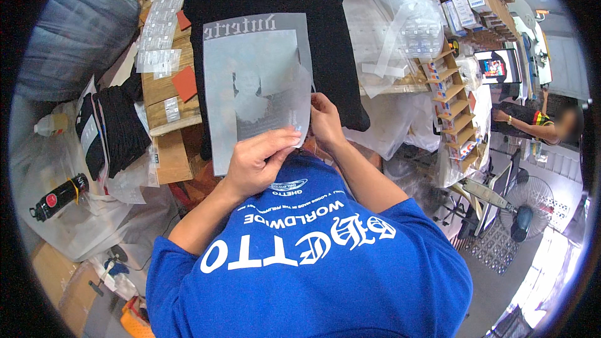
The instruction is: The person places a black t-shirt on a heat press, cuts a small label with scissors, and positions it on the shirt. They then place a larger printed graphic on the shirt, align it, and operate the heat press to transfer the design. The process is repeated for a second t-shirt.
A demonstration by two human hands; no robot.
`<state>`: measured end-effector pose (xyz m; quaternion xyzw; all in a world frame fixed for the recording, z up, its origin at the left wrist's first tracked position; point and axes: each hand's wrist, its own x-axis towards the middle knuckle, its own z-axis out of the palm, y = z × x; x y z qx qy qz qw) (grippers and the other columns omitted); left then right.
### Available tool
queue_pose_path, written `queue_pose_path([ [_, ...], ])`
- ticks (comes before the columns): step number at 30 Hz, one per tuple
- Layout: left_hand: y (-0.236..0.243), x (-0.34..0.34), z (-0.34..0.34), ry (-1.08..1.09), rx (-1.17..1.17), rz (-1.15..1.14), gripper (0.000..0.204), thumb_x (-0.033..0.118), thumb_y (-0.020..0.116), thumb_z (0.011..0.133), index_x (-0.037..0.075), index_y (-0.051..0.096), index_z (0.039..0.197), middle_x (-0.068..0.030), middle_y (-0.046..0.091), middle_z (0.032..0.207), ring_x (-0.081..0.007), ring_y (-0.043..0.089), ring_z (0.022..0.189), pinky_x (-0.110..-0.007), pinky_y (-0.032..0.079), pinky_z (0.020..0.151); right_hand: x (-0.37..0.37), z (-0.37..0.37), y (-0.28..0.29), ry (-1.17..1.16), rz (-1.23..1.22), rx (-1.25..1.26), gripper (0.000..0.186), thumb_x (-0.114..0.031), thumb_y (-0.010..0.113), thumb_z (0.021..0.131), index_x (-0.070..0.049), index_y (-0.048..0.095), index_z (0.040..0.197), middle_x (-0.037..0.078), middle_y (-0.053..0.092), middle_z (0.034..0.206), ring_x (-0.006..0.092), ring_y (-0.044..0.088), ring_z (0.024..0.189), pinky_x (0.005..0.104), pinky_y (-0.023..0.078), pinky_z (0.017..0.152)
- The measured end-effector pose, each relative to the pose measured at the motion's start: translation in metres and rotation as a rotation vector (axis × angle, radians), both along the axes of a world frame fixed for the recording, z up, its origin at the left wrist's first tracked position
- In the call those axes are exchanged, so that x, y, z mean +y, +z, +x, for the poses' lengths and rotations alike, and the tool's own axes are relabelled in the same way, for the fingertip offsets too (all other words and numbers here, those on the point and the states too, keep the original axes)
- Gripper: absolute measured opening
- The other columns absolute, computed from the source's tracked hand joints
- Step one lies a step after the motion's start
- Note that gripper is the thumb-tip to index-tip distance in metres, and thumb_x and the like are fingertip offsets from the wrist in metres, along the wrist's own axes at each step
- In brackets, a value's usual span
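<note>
A greyish, see-through transfer film (219,109) with a mirrored print lies over a black garment (332,44) spread in front of me. My left hand (260,158) is closed in a pinch on the film's lower right corner, thumb below and fingers on top. Beside the film's right edge, my right hand (327,124) is closed, its fingers curled at that edge; its fingertips are partly hidden. The black garment extends past the film at the top and on the right.
Wooden boards (164,97) with orange-red squares and clear labelled strips lie to the left. Folded black garments (116,128) and a black bottle (59,198) are further left. At right stand a cardboard divider rack (456,109), small boxes (466,0), a fan (523,219) and another person (544,126).
</note>
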<state>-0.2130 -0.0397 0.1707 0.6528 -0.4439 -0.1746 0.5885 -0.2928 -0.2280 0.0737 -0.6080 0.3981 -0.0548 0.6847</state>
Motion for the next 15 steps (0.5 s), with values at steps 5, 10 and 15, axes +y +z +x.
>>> queue_pose_path([
  [5, 0.007, 0.004, -0.003, -0.051, -0.067, -0.01, 0.02, -0.005, 0.075, 0.087, -0.002, 0.075, 0.106, -0.0172, 0.077, 0.109, -0.0325, 0.074, 0.111, -0.04, 0.06, 0.095, -0.013, 0.022, 0.01, -0.052, 0.042, -0.05, 0.026, -0.014, 0.053, 0.107, 0.002, 0.064, 0.124, 0.005, 0.066, 0.081, 0.0114, 0.057, 0.056, 0.0282, 0.042, 0.045],
  [10, 0.01, 0.007, -0.004, -0.051, -0.048, -0.01, 0.02, -0.008, 0.072, 0.088, -0.001, 0.074, 0.107, -0.0174, 0.077, 0.113, -0.0343, 0.073, 0.115, -0.041, 0.059, 0.097, -0.017, 0.021, 0.023, -0.034, 0.135, 0.023, 0.026, -0.014, 0.051, 0.107, 0.001, 0.061, 0.126, 0.005, 0.065, 0.081, 0.0114, 0.057, 0.056, 0.0271, 0.04, 0.043],
  [15, 0.01, 0.009, -0.006, -0.038, -0.078, -0.015, 0.018, -0.006, 0.075, 0.084, -0.002, 0.074, 0.102, -0.0172, 0.077, 0.11, -0.0352, 0.073, 0.112, -0.042, 0.06, 0.094, -0.02, 0.024, 0.026, 0.007, 0.113, 0.082, 0.029, -0.014, 0.049, 0.108, 0.002, 0.058, 0.13, 0.005, 0.064, 0.079, 0.0119, 0.057, 0.056, 0.0263, 0.039, 0.044],
])
